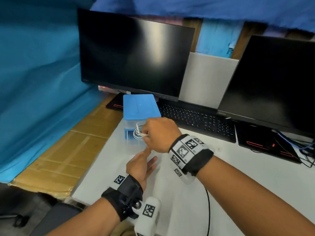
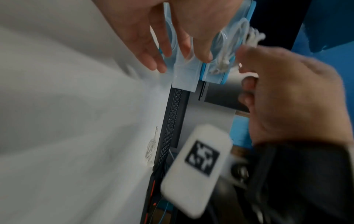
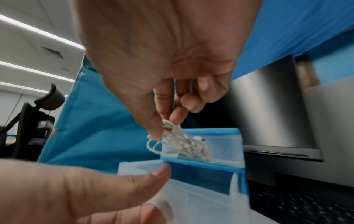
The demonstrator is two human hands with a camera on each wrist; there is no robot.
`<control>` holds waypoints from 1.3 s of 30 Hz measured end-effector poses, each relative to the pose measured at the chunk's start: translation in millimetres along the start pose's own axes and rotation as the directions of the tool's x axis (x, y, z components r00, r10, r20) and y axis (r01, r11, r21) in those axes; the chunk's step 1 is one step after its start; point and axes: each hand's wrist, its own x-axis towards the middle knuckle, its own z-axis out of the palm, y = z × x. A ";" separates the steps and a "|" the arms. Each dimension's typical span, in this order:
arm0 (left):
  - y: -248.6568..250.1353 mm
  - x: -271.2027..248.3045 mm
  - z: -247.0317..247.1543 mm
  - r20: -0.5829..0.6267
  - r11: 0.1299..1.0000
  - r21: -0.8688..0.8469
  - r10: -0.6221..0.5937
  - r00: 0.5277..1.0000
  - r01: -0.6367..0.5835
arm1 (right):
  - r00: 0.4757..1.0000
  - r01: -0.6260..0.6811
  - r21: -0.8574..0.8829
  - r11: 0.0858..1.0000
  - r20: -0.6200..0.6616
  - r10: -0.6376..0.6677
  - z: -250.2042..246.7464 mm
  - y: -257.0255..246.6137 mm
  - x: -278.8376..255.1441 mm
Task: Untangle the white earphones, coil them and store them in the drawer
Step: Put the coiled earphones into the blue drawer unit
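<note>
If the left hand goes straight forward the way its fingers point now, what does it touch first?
Most likely the pulled-out clear drawer of the blue drawer box. The left hand points its straight fingers at it, just below the right hand pinching the white earphones. Blur hides whether they touch.

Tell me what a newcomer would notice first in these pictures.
The coiled white earphones pinched by the right hand, right in front of the small blue drawer unit. Just below, the left hand reaches toward a pulled-out translucent drawer. Behind loom two dark monitors and a black keyboard.
</note>
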 end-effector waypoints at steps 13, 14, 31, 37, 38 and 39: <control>2.6 -4.9 -12.2 0.057 0.998 0.052 -0.028 0.998 0.025 | 0.979 -0.188 0.463 0.866 0.158 0.128 24.5 22.7 21.8; 5.4 -2.8 -9.5 0.067 0.998 0.053 -0.048 0.997 0.044 | 0.981 -0.192 0.495 0.847 0.095 0.167 19.2 34.5 17.1; 24.5 35.4 26.0 0.024 0.984 -0.103 -0.142 0.990 0.144 | 0.682 -0.731 0.212 0.648 0.243 0.690 49.3 184.9 -83.5; 12.0 24.3 20.1 0.017 0.985 -0.087 -0.147 0.989 0.148 | 0.647 -0.735 -0.035 0.677 0.259 0.717 70.2 167.2 -75.7; 8.6 20.3 17.9 0.021 0.986 -0.079 -0.147 0.989 0.148 | 0.653 -0.733 -0.035 0.679 0.243 0.717 72.8 165.3 -74.7; 5.4 15.4 16.0 0.025 0.986 -0.069 -0.151 0.988 0.152 | 0.663 -0.725 -0.033 0.688 0.233 0.711 74.3 163.8 -74.0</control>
